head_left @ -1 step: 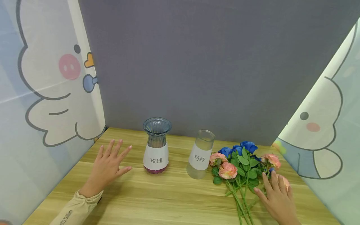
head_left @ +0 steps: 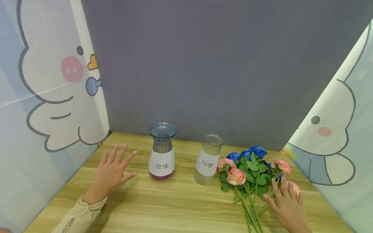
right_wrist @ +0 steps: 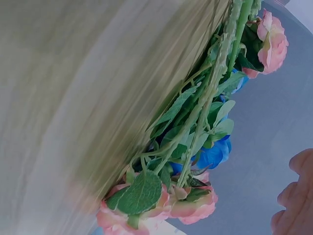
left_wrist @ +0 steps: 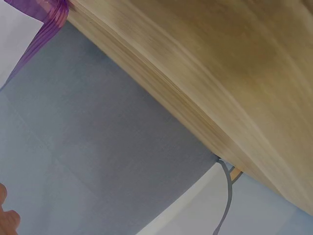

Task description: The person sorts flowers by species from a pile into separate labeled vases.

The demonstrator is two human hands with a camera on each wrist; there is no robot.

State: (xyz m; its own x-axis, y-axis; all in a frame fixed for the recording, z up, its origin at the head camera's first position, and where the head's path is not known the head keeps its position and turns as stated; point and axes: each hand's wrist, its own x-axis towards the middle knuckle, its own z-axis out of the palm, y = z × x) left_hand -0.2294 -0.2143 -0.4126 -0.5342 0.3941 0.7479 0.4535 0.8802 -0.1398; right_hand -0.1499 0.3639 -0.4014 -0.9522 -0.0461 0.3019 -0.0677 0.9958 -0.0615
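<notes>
My left hand is spread with straight fingers over the wooden table, left of a fluted vase with a bluish top, purple base and white label. To its right stands a clear glass vase, also labelled. Beside that lies a bunch of artificial flowers: blue roses, pink blooms and green stems. My right hand, fingers extended, is at the bunch's right side and partly covers a pink bloom; whether it touches, I cannot tell. Blue petals also show in the right wrist view.
The wooden table ends at a grey back panel. Cartoon-printed curtains flank it on the left and right. Both vases stand upright with a gap between them, their mouths uncovered.
</notes>
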